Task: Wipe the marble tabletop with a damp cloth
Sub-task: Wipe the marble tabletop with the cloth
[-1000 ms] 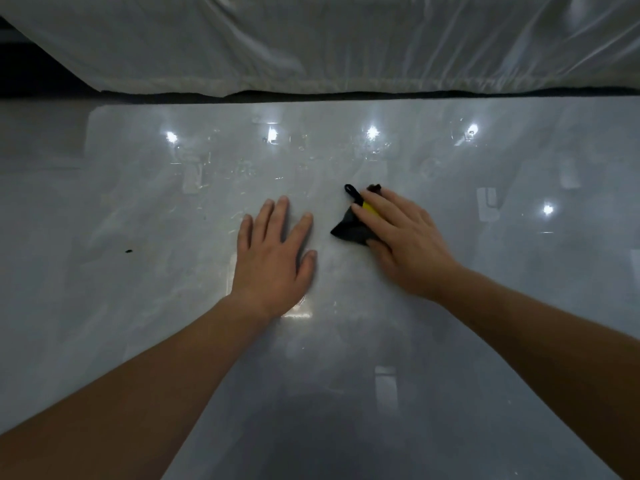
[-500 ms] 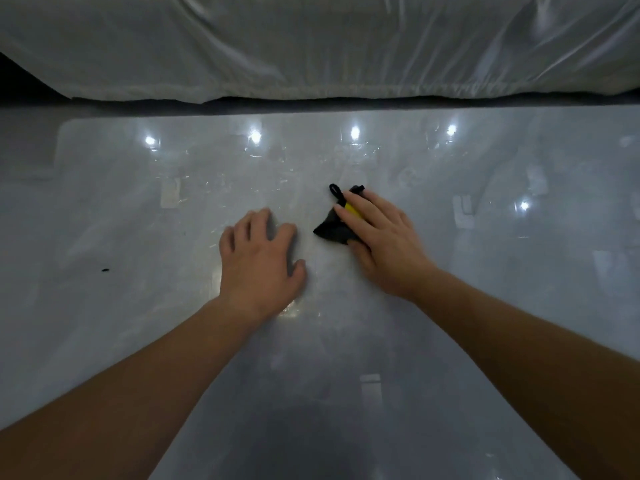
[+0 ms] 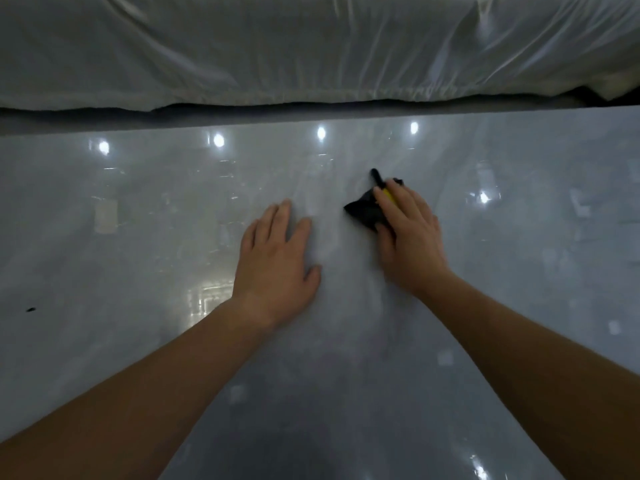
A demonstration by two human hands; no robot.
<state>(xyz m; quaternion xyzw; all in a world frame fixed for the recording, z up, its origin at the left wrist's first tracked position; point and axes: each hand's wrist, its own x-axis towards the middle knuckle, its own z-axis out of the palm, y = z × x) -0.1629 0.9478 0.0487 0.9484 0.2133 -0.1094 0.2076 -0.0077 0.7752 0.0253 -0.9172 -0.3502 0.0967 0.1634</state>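
The right hand [image 3: 410, 237] lies with fingers stretched flat over the dark cloth [image 3: 362, 211], pressing it onto the marble tabletop [image 3: 138, 220]; the cloth pokes out left of the fingertips. The left hand [image 3: 277, 261] rests flat nearby, holding nothing

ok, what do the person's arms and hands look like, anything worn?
Nothing worn that shows. The left forearm and right forearm are bare to the frame's edge, with no sleeves. The left hand and right hand have no gloves, rings, watch or bands visible. No markings seen.
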